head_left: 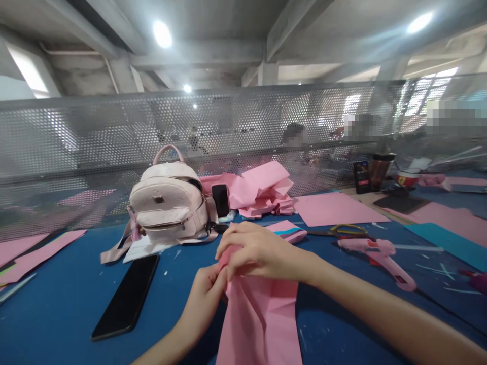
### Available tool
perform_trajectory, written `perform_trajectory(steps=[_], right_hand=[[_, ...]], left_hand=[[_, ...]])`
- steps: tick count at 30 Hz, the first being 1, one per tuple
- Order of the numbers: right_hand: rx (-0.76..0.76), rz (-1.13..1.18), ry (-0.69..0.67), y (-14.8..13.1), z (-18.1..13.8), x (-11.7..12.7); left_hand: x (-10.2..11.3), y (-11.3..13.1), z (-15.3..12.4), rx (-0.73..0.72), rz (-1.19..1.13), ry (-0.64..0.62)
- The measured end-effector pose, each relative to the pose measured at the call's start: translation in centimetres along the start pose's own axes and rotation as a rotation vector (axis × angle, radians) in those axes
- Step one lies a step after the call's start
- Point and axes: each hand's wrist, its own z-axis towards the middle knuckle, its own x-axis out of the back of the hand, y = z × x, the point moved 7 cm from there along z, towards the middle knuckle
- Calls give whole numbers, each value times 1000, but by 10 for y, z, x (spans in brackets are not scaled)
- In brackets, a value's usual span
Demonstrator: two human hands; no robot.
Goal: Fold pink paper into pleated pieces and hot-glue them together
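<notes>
A long creased piece of pink paper (262, 319) hangs down from my two hands toward the near table edge. My left hand (207, 289) pinches its gathered upper end from below. Over the top of that same end, my right hand (258, 251) curls its fingers round the paper. A deeper pink part shows between the fingers; most of the gathered end is hidden by them. Just behind my right hand lies a folded pink piece with a blue stripe (287, 230).
A pale pink backpack (165, 203) and crumpled pink paper (266, 187) stand before a perforated metal divider (236, 121). A black phone (127, 296) lies left. To the right are a pink glue gun (384, 253), scissors with yellow handles (348, 230), a pink sheet (338, 209) and a blue sheet (452, 243).
</notes>
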Motion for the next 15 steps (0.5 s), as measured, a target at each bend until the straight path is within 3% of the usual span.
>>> perform_trajectory(steps=[10, 15], right_hand=[[-40, 64, -31, 9, -3, 9], [-30, 132, -13, 7, 0, 8]], left_hand=[[-9, -10, 2, 140, -184, -121], [-5, -14, 1, 202, -266, -109]])
